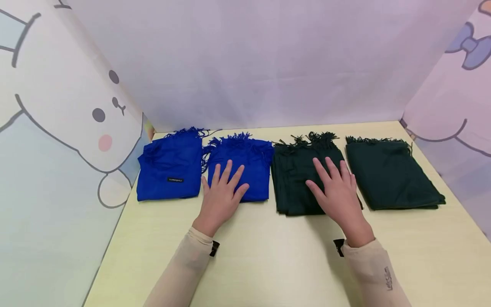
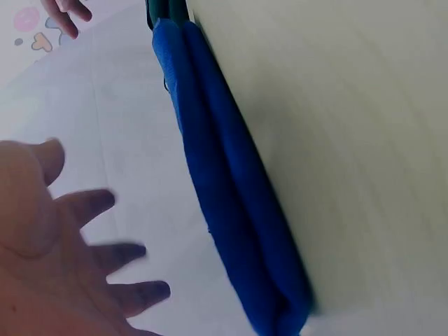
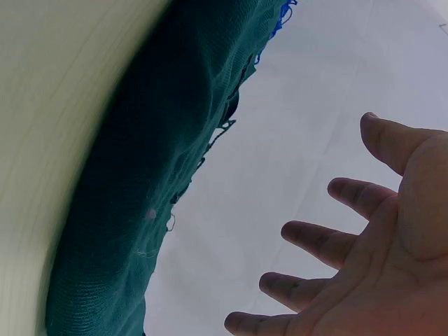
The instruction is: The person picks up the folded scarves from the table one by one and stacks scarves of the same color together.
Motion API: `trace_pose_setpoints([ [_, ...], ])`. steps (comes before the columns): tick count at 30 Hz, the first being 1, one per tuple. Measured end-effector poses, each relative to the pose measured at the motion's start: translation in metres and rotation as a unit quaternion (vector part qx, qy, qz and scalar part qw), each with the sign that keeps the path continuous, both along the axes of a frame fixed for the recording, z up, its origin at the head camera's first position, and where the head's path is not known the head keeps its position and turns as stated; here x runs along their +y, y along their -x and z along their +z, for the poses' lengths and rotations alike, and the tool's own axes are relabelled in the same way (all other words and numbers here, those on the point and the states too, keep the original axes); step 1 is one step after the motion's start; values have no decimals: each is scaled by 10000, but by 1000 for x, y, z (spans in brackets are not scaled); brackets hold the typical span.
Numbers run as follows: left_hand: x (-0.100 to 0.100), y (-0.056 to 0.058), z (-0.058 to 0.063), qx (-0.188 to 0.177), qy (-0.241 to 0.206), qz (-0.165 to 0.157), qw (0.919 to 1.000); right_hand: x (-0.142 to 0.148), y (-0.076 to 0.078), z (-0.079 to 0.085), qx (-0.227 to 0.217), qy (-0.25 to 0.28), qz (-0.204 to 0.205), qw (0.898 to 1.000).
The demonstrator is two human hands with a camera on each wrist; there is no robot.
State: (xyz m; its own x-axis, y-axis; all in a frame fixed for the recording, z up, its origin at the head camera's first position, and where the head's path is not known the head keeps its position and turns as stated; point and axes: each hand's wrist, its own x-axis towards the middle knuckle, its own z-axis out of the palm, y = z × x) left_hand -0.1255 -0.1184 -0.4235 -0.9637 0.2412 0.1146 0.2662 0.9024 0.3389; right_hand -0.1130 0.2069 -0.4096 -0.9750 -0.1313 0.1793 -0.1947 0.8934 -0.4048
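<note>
Above the two middle cloths of a row of four, the person's hands hang palm down, arms reaching in from the near side. The left hand (image 1: 220, 199) is over the inner blue cloth (image 1: 258, 170), the right hand (image 1: 339, 198) over the inner green cloth (image 1: 293, 183). On both, the fingers are spread apart and nearly straight, pointing far, thumbs turned toward each other; neither grips anything.

The outer blue cloth (image 1: 168, 160), bearing a black label (image 1: 175, 179), lies at the left, near the table's left edge. The outer green cloth (image 1: 391, 175) lies at the right, a strip of table (image 1: 274, 260) showing between it and its neighbour. The inner blue and inner green cloths sit just beside each other. All four have their fringes mostly at the far side, close to the far wall (image 1: 249, 64); a broad stretch of table runs from their near edges toward the sleeves (image 1: 180, 270).

From above, the hands seem to rest on the cloths, but both wrist views show the palms and a gap between fingers and cloth. The left one also shows the inner blue cloth's thick, rounded near folds; the right one, a few blue strands beyond the green.
</note>
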Motion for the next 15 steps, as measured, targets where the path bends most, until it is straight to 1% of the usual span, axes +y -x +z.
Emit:
trace_pose_setpoints([
  [2, -4, 2, 1, 66, -280, 109, 9995, -1, 2, 0, 10, 12, 31, 10000],
  [4, -9, 5, 1, 88, -665, 257, 9974, -1, 3, 0, 15, 15, 59, 10000],
  [6, -16, 7, 3, -49, -1130, 442, 9926, -2, 4, 0, 24, 6, 90, 10000],
  [9, -29, 8, 5, -336, -1714, 779, 9816, -3, 4, -1, 28, -3, 121, 9999],
  [12, -41, 8, 5, -504, -1961, 1176, 9722, -5, 6, -1, -26, 80, 216, 9997],
  [14, -48, 8, 5, -572, -1917, 1383, 9700, -8, 7, -1, -137, 306, 340, 9989],
  [15, -51, 8, 5, -607, -1793, 1456, 9711, -10, 7, -1, -229, 492, 418, 9977],
])
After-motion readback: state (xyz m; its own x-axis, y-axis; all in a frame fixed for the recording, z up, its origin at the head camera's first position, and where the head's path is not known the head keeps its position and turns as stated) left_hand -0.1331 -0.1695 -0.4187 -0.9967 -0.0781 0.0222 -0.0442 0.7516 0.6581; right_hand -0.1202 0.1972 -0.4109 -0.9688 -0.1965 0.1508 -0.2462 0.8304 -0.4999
